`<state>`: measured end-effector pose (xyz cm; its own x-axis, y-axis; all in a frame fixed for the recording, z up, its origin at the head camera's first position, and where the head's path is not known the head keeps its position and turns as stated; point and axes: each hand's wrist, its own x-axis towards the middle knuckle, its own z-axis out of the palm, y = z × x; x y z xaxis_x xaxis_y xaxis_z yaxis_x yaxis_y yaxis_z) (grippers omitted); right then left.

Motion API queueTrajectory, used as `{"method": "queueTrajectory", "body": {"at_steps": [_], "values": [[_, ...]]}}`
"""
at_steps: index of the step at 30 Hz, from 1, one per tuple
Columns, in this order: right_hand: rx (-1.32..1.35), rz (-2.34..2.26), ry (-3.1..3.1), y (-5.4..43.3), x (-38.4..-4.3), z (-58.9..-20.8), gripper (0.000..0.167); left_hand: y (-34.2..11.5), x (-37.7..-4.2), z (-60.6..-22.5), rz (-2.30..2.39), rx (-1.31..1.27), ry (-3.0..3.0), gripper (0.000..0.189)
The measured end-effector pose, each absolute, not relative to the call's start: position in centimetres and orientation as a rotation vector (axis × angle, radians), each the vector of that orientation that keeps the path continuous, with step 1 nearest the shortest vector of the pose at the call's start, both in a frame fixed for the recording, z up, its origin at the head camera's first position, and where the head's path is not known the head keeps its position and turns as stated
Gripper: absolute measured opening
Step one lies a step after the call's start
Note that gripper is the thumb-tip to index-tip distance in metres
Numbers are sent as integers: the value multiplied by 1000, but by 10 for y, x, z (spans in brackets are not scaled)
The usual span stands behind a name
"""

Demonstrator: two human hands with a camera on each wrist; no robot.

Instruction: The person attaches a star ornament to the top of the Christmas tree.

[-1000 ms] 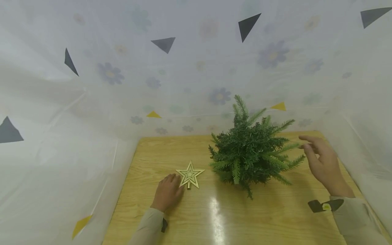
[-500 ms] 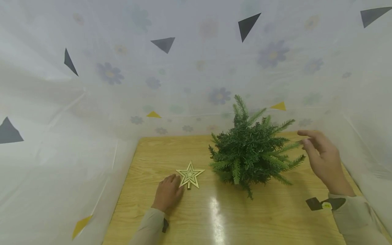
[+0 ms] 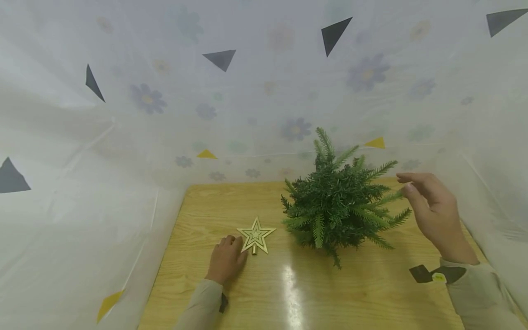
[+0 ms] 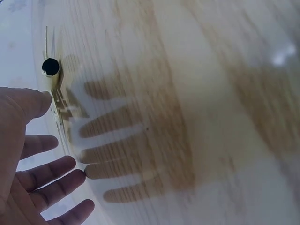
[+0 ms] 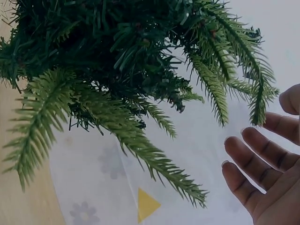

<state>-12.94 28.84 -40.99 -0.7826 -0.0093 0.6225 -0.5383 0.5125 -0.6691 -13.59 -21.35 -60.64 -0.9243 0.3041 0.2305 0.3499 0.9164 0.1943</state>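
On the wooden table lies a gold star tree topper [image 3: 255, 235] with a short tube at its lower end. Just left of it my left hand [image 3: 224, 259] rests with loosely bent fingers, thumb close to the star. In the left wrist view the topper's hollow tube [image 4: 50, 67] sits above the thumb, and the fingers of the left hand [image 4: 42, 178] are spread, holding nothing. A small artificial Christmas tree [image 3: 338, 206] stands right of the star. Its right-hand branch tips reach my right hand [image 3: 437, 215]; the fingers [image 5: 253, 150] are relaxed, beside a tip, not gripping it.
White plastic sheeting [image 3: 247, 101] with flower prints and stuck-on dark and yellow triangles surrounds the wooden table [image 3: 330, 293] at the back and sides. A dark strap [image 3: 437, 275] with a yellow-green tag is at the right wrist.
My right hand has shifted slightly up and left, closer to the tree's branch tips. The left hand, star topper and tree look practically unmoved.
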Motion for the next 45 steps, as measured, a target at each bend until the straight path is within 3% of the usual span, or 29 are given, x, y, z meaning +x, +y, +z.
{"method": "queueTrajectory", "body": {"at_steps": [45], "values": [[610, 1115, -2174, 258, -138, -402, 26, -197, -143, -621, -218, -368, -2918, 27]]}}
